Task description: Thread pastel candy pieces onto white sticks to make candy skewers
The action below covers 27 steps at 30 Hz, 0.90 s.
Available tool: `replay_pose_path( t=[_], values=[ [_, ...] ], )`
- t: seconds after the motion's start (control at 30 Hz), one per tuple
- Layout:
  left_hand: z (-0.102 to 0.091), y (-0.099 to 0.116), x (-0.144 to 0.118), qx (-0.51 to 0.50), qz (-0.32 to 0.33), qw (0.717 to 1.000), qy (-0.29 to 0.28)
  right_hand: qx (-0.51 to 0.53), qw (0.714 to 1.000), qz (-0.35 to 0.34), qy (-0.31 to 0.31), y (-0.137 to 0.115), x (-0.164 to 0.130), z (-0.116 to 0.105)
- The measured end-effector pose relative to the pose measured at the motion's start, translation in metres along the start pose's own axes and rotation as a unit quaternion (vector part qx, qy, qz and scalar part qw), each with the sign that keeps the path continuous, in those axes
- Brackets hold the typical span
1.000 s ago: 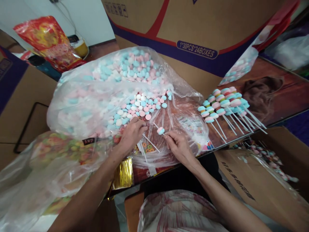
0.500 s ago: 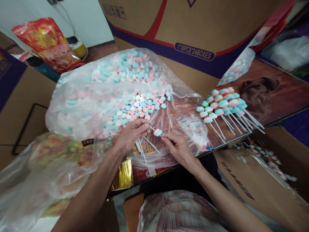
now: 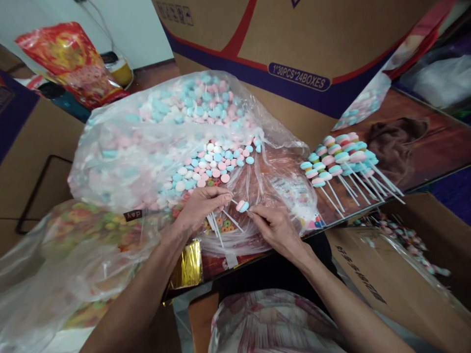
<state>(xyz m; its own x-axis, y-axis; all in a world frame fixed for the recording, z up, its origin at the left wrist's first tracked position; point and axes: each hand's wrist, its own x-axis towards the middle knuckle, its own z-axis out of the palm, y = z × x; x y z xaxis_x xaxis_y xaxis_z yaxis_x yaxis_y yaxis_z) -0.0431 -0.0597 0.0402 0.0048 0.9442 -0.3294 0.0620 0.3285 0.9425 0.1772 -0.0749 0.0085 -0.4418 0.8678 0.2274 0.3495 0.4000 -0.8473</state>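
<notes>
Head view: camera worn on your head | faces forward and down, over your lap to the table | near your left hand and right hand, both around mid-frame | large carton farther off, across the top

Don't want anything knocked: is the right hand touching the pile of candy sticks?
Apart. The head view shows a plain gap, with clear plastic visible between the right hand and the candy sticks.
</notes>
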Motion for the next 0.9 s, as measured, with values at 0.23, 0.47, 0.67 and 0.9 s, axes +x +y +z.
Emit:
replay_pose_path(
  t=[0.23,0.47,0.67,0.9],
  values=[
    [-0.001,0.005,-0.004,-0.090,-0.068,0.993,-0.021,0.045,0.998,-0.009,0.051,-0.006,-0.005,0.009],
    [-0.004,0.007,-0.006,-0.067,-0.099,0.991,-0.056,-0.007,0.995,-0.081,0.058,0.001,-0.008,0.006],
    [-0.002,-0.003,-0.004,-0.099,-0.112,0.987,-0.060,-0.036,0.996,-0.070,0.044,-0.004,-0.009,0.004],
    [0.015,-0.002,-0.006,-0.185,-0.057,0.980,-0.049,0.061,0.994,0.030,0.090,-0.015,-0.006,0.022]
  ],
)
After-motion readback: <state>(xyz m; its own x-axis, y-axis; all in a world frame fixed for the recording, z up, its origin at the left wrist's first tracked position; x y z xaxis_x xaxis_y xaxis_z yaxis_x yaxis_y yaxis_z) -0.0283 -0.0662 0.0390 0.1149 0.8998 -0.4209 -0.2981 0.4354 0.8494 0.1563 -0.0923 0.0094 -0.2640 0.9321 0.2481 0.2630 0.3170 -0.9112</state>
